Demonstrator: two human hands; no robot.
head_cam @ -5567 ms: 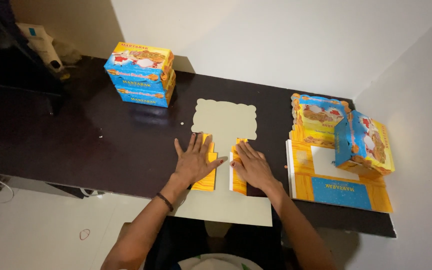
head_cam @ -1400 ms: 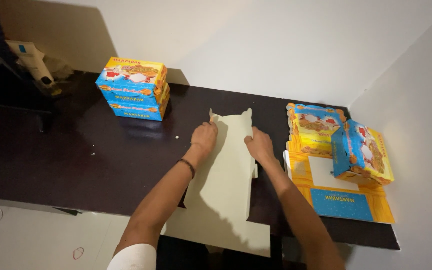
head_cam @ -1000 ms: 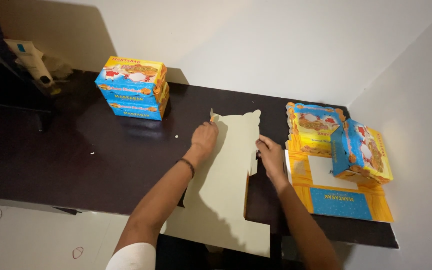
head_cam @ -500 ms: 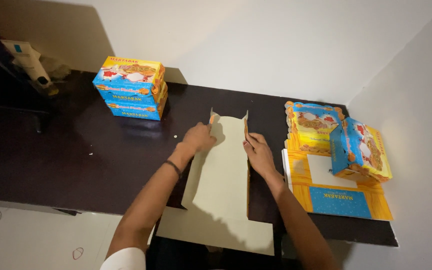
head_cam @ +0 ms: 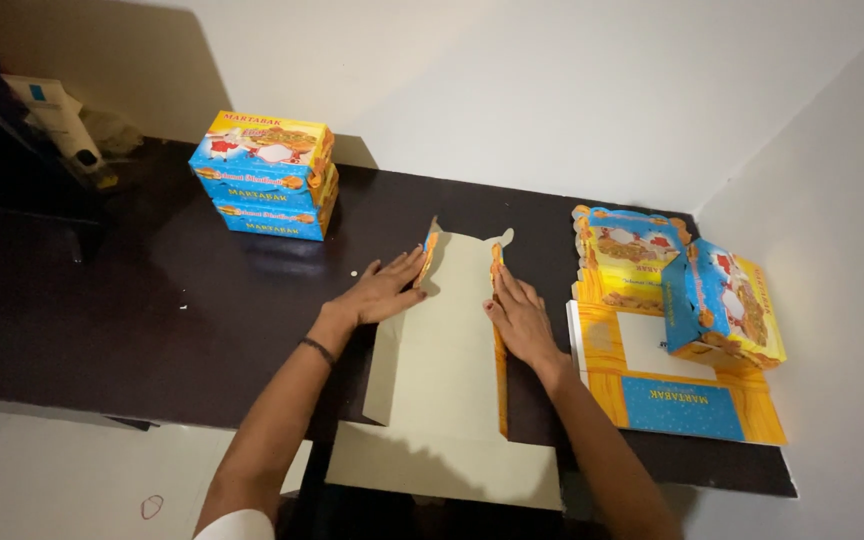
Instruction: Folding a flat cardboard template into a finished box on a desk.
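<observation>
Work in hand: we are folding up the two long side flaps of a flat cardboard box blank (head_cam: 447, 340) that lies plain side up on the dark surface (head_cam: 152, 300), its near end hanging over the edge towards us.
Left hand (head_cam: 380, 292): open and flat, fingers spread, gripping nothing; its fingertips press against the outside of the left flap, which stands up just to the right of them.
Right hand (head_cam: 520, 318): also open, holding nothing; the palm lies along the outside of the right flap, whose orange printed edge shows just left of the fingers.
Blank: between our two hands, touching both, with the scalloped far end beyond our fingertips.
Doing it well: in our judgement, we should keep both hands level with each other and push inward evenly along the crease, so the flaps rise square and the blank does not skew or slide off the near edge.
Beyond the left hand: a stack of finished blue-and-yellow boxes (head_cam: 264, 175), well apart.
Right of the right hand: another printed blank (head_cam: 687, 395) lying flat, with partly shaped boxes (head_cam: 722, 305) resting on its far part.
Far left: a white tube (head_cam: 57, 115), only dimly seen.
</observation>
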